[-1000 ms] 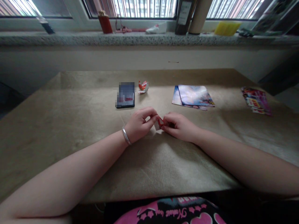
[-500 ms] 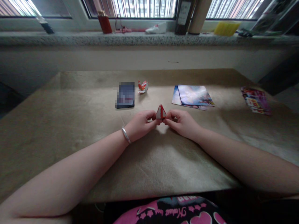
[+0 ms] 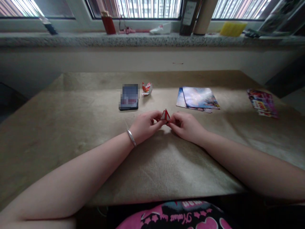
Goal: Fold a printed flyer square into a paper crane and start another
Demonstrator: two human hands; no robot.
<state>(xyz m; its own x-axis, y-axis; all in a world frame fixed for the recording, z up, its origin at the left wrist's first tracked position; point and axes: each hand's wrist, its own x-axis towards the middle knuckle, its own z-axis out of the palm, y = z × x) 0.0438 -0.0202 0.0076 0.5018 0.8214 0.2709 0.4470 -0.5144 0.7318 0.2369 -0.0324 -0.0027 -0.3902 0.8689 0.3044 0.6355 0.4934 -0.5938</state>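
Observation:
Between my two hands is a small folded paper piece [image 3: 165, 115], red and whitish, with its pointed tip upward. My left hand [image 3: 145, 124], with a silver bangle at the wrist, pinches its left side between thumb and fingers. On the other side my right hand [image 3: 187, 125] grips the lower right edge with thumb and curled fingers. Both hands rest low over the table [image 3: 152, 171]. The fingertips hide the lower part of the paper.
Beyond my left hand lie a dark phone-like device [image 3: 129, 97], partly pixelated, and another folded red-and-white paper [image 3: 147, 89]. Glossy picture sheets [image 3: 201, 98] overlap past my right hand. Colourful printed cards [image 3: 262, 103] lie far right. A stone windowsill [image 3: 143, 39] holds several items.
The folded paper has tilted and sits slightly lower, with the left thumb now further across its front. The whole view has shifted slightly. Both hands keep their hold.

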